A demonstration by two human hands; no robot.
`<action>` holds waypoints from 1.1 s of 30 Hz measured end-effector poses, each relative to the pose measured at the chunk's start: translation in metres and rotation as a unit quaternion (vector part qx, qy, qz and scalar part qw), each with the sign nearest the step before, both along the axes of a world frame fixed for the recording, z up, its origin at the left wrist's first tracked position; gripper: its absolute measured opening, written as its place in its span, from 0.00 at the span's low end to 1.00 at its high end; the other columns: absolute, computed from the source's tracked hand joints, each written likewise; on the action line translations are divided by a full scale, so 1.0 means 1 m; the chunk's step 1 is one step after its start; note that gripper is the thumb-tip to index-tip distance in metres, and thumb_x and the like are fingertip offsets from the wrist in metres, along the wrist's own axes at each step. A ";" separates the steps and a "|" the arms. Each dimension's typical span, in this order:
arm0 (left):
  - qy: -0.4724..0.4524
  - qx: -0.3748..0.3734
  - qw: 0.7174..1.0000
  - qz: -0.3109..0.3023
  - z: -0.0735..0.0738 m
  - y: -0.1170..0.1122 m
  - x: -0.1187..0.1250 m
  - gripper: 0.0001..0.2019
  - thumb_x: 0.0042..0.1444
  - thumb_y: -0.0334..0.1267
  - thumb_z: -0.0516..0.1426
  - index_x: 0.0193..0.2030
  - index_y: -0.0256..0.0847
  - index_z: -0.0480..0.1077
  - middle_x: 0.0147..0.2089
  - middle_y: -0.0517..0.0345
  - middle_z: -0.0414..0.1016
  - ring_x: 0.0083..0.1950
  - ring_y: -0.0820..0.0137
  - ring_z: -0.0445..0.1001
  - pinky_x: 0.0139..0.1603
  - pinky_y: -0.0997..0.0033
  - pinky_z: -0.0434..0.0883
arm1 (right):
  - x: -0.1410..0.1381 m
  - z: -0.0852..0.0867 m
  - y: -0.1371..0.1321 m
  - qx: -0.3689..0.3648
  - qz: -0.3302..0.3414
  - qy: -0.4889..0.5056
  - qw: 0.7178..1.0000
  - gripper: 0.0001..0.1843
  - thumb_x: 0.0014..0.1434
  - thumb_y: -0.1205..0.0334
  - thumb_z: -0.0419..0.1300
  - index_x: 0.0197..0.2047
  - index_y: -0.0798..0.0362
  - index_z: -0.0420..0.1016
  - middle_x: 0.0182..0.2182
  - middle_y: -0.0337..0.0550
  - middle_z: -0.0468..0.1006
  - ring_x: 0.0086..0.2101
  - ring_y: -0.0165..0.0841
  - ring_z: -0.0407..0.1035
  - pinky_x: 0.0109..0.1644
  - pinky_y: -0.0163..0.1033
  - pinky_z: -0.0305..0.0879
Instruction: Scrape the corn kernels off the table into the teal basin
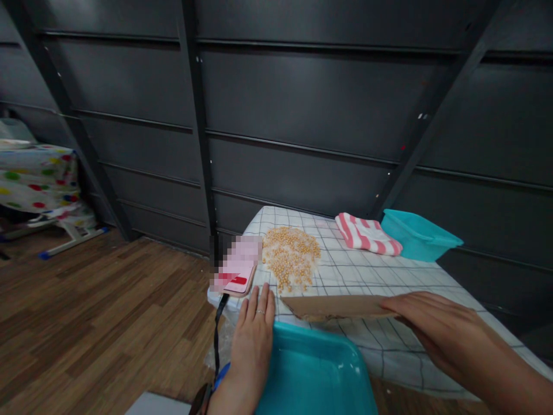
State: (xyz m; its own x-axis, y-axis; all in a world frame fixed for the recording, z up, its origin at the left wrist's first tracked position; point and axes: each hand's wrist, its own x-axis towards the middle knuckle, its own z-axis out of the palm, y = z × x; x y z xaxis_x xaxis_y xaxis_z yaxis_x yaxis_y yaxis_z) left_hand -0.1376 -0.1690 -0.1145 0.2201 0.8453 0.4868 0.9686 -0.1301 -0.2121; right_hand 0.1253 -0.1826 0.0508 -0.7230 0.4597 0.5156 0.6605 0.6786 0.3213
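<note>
My left hand lies flat at the table's front edge, fingers stretched out and holding nothing, right beside a teal plastic tray. In my right hand is one end of a long strip of brown cardboard. The strip lies low along the front edge, above the tray's rim. Just beyond its free end, round yellow soybeans are spread in a patch, with fine white grains among them. What holds the tray up is hidden.
A checked cloth covers the table. On it are a pink phone, partly blurred, a red-and-white striped towel and a turquoise basin. A black cord hangs by the phone. A dark panelled wall stands behind.
</note>
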 end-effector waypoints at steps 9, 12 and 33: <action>-0.004 -0.006 1.000 -0.006 -0.005 0.000 0.000 0.28 0.54 0.23 0.43 0.62 0.41 0.58 0.62 0.52 0.65 0.63 0.65 0.62 0.58 0.62 0.65 | -0.006 0.001 0.000 -0.011 0.004 -0.005 1.000 0.23 0.46 0.79 0.43 0.35 0.51 0.74 0.27 0.40 0.80 0.27 0.30 0.74 0.31 0.34 0.72; -0.013 0.003 1.000 -0.010 -0.010 0.002 -0.001 0.30 0.54 0.23 0.42 0.64 0.42 0.52 0.63 0.52 0.64 0.64 0.66 0.61 0.59 0.62 0.64 | -0.003 0.000 -0.002 -0.013 0.002 -0.003 1.000 0.22 0.46 0.78 0.43 0.35 0.51 0.73 0.28 0.39 0.80 0.27 0.30 0.74 0.31 0.34 0.72; -0.016 -0.008 1.000 -0.013 -0.009 0.004 -0.002 0.30 0.54 0.22 0.41 0.64 0.43 0.53 0.63 0.53 0.65 0.63 0.66 0.61 0.59 0.62 0.64 | 0.023 -0.004 -0.019 -0.055 0.010 0.002 0.998 0.25 0.48 0.77 0.45 0.41 0.45 0.74 0.30 0.37 0.80 0.29 0.32 0.75 0.31 0.34 0.74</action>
